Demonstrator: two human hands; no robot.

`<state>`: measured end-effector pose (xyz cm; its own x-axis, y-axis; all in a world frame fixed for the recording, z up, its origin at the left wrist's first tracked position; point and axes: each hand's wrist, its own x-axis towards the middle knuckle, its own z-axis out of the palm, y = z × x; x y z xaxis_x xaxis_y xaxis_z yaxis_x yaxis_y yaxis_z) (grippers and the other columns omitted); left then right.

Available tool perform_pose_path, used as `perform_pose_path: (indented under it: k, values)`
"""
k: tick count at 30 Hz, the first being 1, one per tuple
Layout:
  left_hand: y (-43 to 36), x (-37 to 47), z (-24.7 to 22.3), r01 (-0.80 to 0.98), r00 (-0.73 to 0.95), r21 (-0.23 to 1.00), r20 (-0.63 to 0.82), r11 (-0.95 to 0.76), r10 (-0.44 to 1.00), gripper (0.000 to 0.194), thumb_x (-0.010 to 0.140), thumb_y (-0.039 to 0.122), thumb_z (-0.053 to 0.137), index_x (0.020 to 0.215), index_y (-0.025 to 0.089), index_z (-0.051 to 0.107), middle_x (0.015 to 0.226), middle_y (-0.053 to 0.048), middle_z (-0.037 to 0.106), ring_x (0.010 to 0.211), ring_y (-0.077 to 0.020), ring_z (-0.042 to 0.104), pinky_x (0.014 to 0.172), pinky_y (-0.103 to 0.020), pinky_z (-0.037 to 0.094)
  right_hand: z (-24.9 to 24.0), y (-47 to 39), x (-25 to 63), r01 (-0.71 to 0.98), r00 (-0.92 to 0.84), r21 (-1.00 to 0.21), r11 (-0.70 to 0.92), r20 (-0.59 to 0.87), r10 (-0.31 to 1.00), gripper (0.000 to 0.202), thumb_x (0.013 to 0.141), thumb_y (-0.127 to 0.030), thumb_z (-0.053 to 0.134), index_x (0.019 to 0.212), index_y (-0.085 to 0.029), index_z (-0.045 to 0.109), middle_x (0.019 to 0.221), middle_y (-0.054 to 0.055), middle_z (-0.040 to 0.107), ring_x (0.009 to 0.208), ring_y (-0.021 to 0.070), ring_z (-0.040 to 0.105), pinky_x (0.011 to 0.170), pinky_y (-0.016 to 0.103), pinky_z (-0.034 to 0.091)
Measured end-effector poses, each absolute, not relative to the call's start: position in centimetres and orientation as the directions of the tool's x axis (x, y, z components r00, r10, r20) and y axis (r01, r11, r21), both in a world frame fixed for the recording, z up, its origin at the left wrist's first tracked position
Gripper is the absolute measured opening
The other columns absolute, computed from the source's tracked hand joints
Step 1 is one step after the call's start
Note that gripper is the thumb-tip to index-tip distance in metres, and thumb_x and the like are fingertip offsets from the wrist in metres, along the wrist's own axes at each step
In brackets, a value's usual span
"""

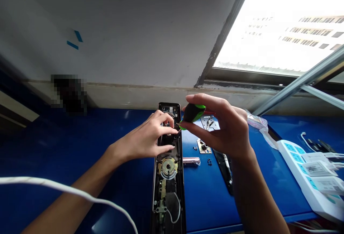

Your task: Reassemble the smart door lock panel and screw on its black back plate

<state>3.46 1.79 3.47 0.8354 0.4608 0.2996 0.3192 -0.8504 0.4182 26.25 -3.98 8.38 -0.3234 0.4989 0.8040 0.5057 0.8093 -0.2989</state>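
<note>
A long, narrow black lock housing (172, 187) lies open, its metal plates, round brass-coloured disc and wiring exposed. My right hand (225, 126) grips a black-and-green screwdriver (192, 114) by its handle, the shaft slanting down and left toward the housing's upper part. Over that same part is my left hand (150, 133), thumb and index finger apart, with the index fingertip close to the screwdriver's tip. Whether finger and tip touch, I cannot tell. The fingers partly hide the circuit board (168, 111) at the housing's far end.
Right of the housing lie a small square board (204, 146), loose screws (209, 162), a wrapped cylinder (191, 161) and a black panel (223, 169). A white power strip (298, 169) with plugs sits further right on the blue table (199, 201). A white cable (80, 192) crosses at lower left.
</note>
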Motion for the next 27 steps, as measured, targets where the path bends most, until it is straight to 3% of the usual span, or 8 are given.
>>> perform_pose_path:
  k: [4,7,9,14,16,19,24,27]
  values:
    - [2.1,3.2,3.4,0.312,0.825,0.429,0.321,-0.847,0.466,0.036,0.088,0.033,0.08,0.122,0.024,0.074,0.128,-0.009,0.058,0.126,-0.0296,0.05,0.106,-0.047,0.052,8.7,-4.2,26.2,0.506,-0.355,-0.256,0.824,0.809,0.469,0.063,0.083,-0.026,0.086,0.14,-0.034,0.062,0.111,0.003,0.077,0.087,0.0203,0.074,0.072,0.036,0.067]
    - [2.4,2.8,3.6,0.314,0.809,0.435,0.343,-0.844,0.478,0.035,0.088,0.033,0.08,0.122,0.026,0.074,0.127,-0.009,0.058,0.126,-0.0292,0.051,0.108,-0.048,0.051,9.1,-4.6,26.0,0.455,-0.348,-0.357,0.816,0.772,0.532,0.052,0.096,-0.019,0.068,0.145,-0.033,0.06,0.132,0.006,0.073,0.108,0.0243,0.074,0.088,0.043,0.066]
    - [2.6,2.5,3.7,0.311,0.807,0.44,0.345,-0.842,0.479,0.034,0.088,0.033,0.08,0.121,0.026,0.074,0.126,-0.008,0.06,0.125,-0.0284,0.051,0.108,-0.047,0.051,9.3,-4.7,26.0,0.398,-0.315,-0.422,0.814,0.771,0.554,0.052,0.097,-0.01,0.061,0.144,-0.033,0.062,0.137,0.004,0.072,0.116,0.0251,0.072,0.094,0.046,0.064]
    - [2.7,2.3,4.1,0.318,0.807,0.44,0.34,-0.84,0.483,0.03,0.088,0.032,0.081,0.117,0.025,0.075,0.123,-0.007,0.062,0.124,-0.027,0.053,0.105,-0.043,0.052,9.2,-4.3,26.3,0.434,-0.275,-0.31,0.846,0.849,0.452,0.048,0.083,-0.017,0.083,0.128,-0.033,0.074,0.107,0.004,0.074,0.093,0.0208,0.072,0.077,0.038,0.065]
    - [2.6,2.3,4.2,0.32,0.804,0.443,0.341,-0.838,0.487,0.03,0.088,0.032,0.081,0.117,0.024,0.076,0.122,-0.007,0.063,0.122,-0.0265,0.055,0.104,-0.042,0.053,9.2,-4.2,26.4,0.457,-0.295,-0.292,0.84,0.841,0.453,0.043,0.091,-0.021,0.074,0.134,-0.031,0.071,0.116,0.006,0.074,0.099,0.022,0.072,0.083,0.04,0.065]
    - [2.6,2.5,4.2,0.32,0.811,0.454,0.322,-0.831,0.488,0.03,0.089,0.029,0.08,0.118,0.024,0.076,0.121,-0.008,0.065,0.119,-0.0255,0.058,0.102,-0.041,0.054,9.2,-4.1,26.3,0.384,-0.307,-0.382,0.841,0.806,0.506,0.048,0.098,-0.012,0.059,0.143,-0.028,0.064,0.133,0.008,0.073,0.113,0.0249,0.073,0.095,0.047,0.064]
    - [2.7,2.6,4.0,0.325,0.817,0.449,0.309,-0.832,0.486,0.028,0.088,0.026,0.081,0.116,0.023,0.076,0.125,-0.008,0.067,0.124,-0.0262,0.059,0.105,-0.042,0.054,9.0,-3.8,26.4,0.385,-0.263,-0.324,0.864,0.859,0.439,0.048,0.082,-0.016,0.084,0.127,-0.029,0.075,0.107,0.004,0.076,0.092,0.0206,0.073,0.076,0.037,0.065]
    - [2.8,2.6,3.9,0.334,0.811,0.45,0.309,-0.828,0.496,0.029,0.087,0.024,0.081,0.116,0.023,0.077,0.127,-0.008,0.069,0.124,-0.0268,0.06,0.105,-0.042,0.055,8.9,-3.8,26.4,0.395,-0.286,-0.338,0.855,0.839,0.463,0.044,0.094,-0.02,0.071,0.137,-0.027,0.069,0.121,0.008,0.075,0.104,0.0233,0.073,0.085,0.042,0.065]
